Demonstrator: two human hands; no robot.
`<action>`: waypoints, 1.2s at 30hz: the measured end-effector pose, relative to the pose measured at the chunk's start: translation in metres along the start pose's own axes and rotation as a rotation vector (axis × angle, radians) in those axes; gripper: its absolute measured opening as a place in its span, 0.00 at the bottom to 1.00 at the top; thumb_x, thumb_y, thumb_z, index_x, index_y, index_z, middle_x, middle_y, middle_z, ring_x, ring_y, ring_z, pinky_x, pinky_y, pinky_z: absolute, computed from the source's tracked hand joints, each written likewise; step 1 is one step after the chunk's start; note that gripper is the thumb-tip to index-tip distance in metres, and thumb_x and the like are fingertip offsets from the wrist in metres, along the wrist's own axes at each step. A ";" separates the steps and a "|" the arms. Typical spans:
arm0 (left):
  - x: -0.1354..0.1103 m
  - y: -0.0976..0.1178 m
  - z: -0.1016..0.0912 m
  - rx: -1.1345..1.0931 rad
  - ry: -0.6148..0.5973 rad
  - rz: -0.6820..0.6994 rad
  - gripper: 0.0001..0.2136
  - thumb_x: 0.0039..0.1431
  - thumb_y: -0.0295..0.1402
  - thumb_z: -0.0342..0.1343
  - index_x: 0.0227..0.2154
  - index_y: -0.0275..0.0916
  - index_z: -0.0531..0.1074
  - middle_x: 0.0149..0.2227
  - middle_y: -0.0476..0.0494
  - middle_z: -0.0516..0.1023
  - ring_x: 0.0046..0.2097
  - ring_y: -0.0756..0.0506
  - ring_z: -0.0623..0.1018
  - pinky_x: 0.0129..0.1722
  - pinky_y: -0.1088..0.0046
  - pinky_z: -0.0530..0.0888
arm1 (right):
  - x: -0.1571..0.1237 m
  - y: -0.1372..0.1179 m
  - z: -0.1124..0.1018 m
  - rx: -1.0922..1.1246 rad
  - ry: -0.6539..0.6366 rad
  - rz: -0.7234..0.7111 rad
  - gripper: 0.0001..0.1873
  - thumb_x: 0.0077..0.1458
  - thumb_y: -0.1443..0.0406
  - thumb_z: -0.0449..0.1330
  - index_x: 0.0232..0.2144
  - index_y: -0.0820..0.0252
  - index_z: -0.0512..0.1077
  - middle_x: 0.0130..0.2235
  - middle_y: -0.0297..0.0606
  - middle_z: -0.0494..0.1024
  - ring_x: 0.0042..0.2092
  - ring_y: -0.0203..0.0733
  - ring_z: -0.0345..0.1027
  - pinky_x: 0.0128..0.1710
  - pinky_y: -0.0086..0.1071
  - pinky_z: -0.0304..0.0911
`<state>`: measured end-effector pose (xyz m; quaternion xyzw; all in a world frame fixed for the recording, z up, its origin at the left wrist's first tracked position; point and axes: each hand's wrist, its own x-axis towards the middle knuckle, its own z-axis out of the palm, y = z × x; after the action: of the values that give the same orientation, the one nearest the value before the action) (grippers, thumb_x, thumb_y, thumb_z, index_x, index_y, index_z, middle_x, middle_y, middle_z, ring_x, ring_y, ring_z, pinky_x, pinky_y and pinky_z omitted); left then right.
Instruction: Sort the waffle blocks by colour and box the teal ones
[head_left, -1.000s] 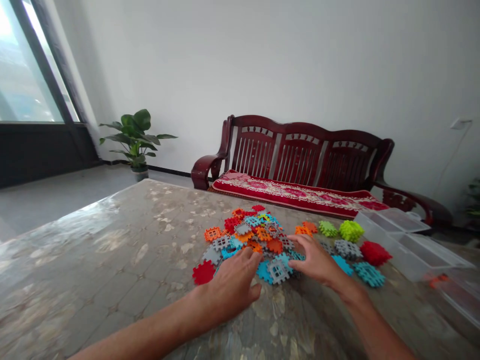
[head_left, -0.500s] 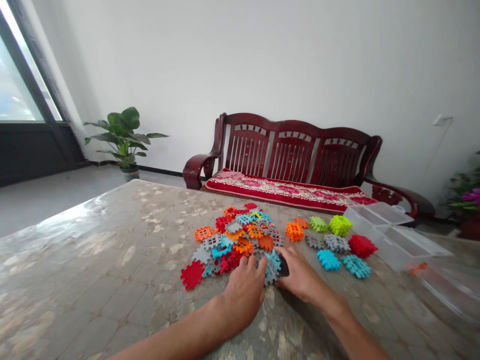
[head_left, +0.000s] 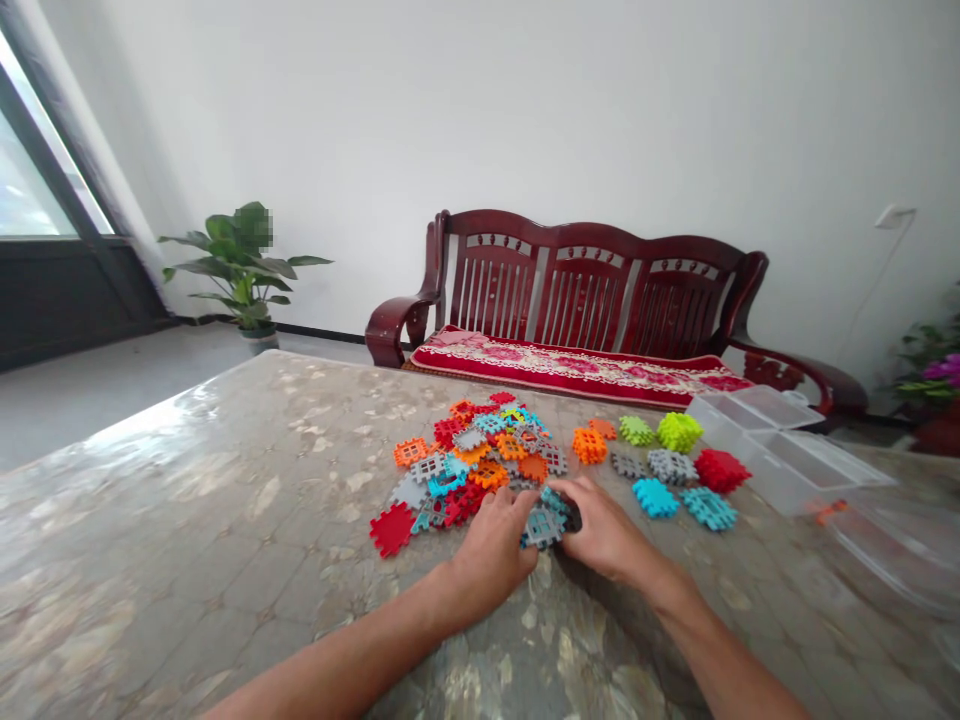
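Both hands are curled around a few interlocking plastic tiles [head_left: 543, 527], grey and teal, near the front of the pile. My left hand [head_left: 495, 540] grips their left edge, thumb low and fingers over the top. On the other side, my right hand [head_left: 606, 530] is closed on the right edge, with a dark part showing by its palm. The fingers hide some of these tiles. Just beyond lies a loose heap of orange, grey, blue and red tiles [head_left: 487, 473], and a flat red tile [head_left: 391, 529] rests at its left front.
Right of the heap sit sorted stacks: orange tiles [head_left: 589, 446], lime tiles [head_left: 679, 431], grey tiles [head_left: 672, 466], red tiles [head_left: 721, 470] and blue tiles [head_left: 655, 497]. A clear plastic box [head_left: 795, 470] stands at the table's right. Behind the table [head_left: 187, 520] is a wooden bench [head_left: 585, 290].
My left thumb has come into sight at the near edge of the held tiles, which now lie tilted differently. Both hands stay close together. The view has shifted slightly.
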<state>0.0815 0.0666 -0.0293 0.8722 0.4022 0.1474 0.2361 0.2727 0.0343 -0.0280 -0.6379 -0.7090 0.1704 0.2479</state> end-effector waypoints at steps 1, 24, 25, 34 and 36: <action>0.001 0.001 -0.001 -0.008 0.011 0.004 0.28 0.49 0.26 0.54 0.56 0.43 0.68 0.51 0.40 0.74 0.54 0.40 0.72 0.56 0.63 0.69 | 0.000 0.002 -0.002 0.011 0.008 0.001 0.29 0.43 0.71 0.61 0.51 0.58 0.74 0.47 0.43 0.76 0.49 0.47 0.71 0.52 0.38 0.64; 0.052 -0.114 -0.097 0.136 0.266 -0.089 0.27 0.60 0.44 0.54 0.60 0.42 0.67 0.60 0.38 0.73 0.62 0.39 0.71 0.62 0.61 0.66 | 0.124 0.010 -0.014 0.021 0.268 -0.065 0.20 0.55 0.64 0.57 0.51 0.56 0.75 0.52 0.42 0.77 0.55 0.47 0.69 0.58 0.43 0.62; 0.050 -0.121 -0.096 0.169 0.262 -0.150 0.27 0.61 0.46 0.52 0.60 0.41 0.66 0.61 0.37 0.72 0.62 0.38 0.70 0.63 0.59 0.65 | 0.131 0.015 -0.012 0.000 0.281 -0.071 0.21 0.56 0.63 0.57 0.52 0.56 0.75 0.52 0.43 0.77 0.56 0.48 0.68 0.60 0.44 0.61; 0.041 -0.155 -0.071 0.269 0.175 -0.310 0.28 0.67 0.51 0.38 0.64 0.46 0.62 0.68 0.39 0.63 0.70 0.37 0.59 0.67 0.50 0.55 | 0.211 0.032 0.013 -0.152 0.064 0.024 0.28 0.66 0.53 0.50 0.63 0.59 0.66 0.70 0.47 0.57 0.71 0.52 0.45 0.69 0.46 0.40; 0.043 -0.159 -0.068 0.271 0.181 -0.285 0.28 0.68 0.50 0.38 0.65 0.46 0.61 0.68 0.39 0.62 0.70 0.39 0.58 0.67 0.52 0.54 | 0.221 0.034 0.019 -0.143 0.011 0.022 0.28 0.66 0.51 0.49 0.63 0.57 0.66 0.69 0.45 0.57 0.72 0.52 0.43 0.69 0.48 0.39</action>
<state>-0.0220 0.2089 -0.0535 0.8134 0.5573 0.1350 0.0981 0.2757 0.2591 -0.0328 -0.6627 -0.7107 0.1186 0.2038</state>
